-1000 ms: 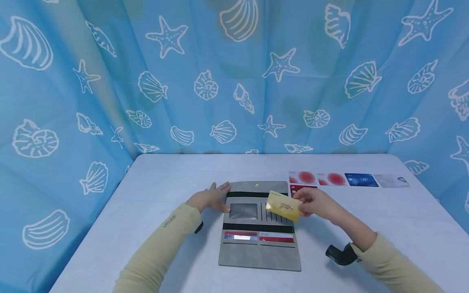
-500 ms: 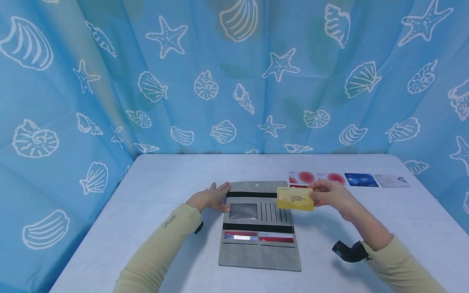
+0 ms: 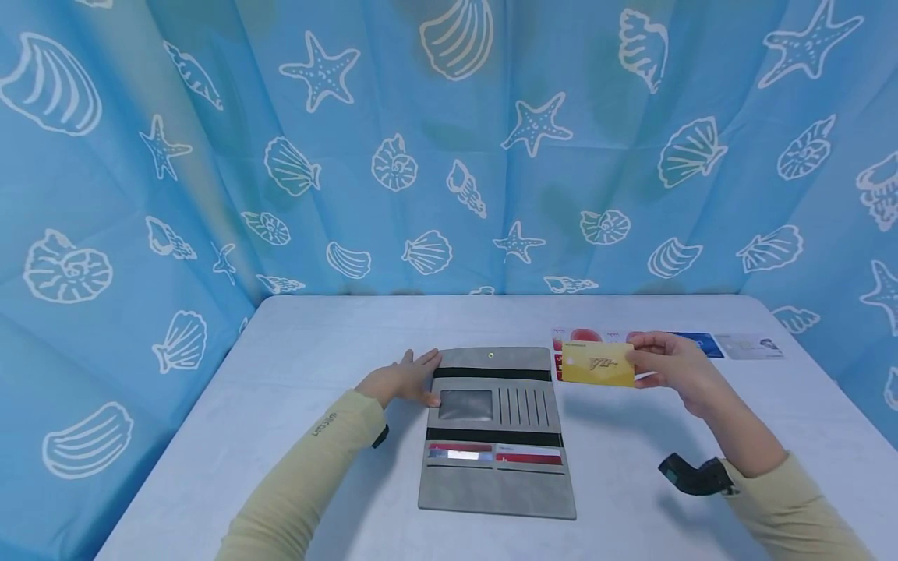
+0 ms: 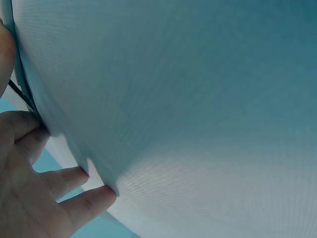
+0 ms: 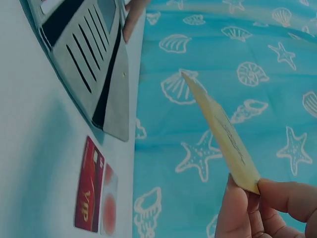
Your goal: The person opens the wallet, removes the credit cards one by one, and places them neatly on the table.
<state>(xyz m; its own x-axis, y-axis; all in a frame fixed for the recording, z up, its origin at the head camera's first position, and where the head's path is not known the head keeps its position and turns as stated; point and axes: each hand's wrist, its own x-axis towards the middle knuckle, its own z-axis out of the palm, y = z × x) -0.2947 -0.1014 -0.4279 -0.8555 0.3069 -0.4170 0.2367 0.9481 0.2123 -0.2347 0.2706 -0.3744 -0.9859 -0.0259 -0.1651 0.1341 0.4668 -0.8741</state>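
Note:
A grey long wallet (image 3: 496, 495) lies unfolded on the table, its card slots and clear window facing up. Two red-and-white cards (image 3: 528, 458) show in its lower slots. At the wallet's upper left edge my left hand (image 3: 403, 380) rests with fingers spread; the left wrist view shows those fingertips (image 4: 110, 194) against the white cloth. My right hand (image 3: 677, 368) pinches a yellow card (image 3: 596, 364) by its right end, above the table and right of the wallet. In the right wrist view the yellow card (image 5: 225, 136) is tilted between thumb and fingers.
Behind the yellow card lies a red VIP card (image 5: 89, 188), partly hidden in the head view. A row at the back right holds pink-and-white cards (image 3: 585, 335), a blue card (image 3: 705, 343) and a silver card (image 3: 749, 347). A blue shell-patterned curtain (image 3: 449, 195) hangs behind the table.
My right hand has carried the yellow card rightward and away from above the wallet's narrow slots, and the card now lies more level across the view. The left hand stays where it was.

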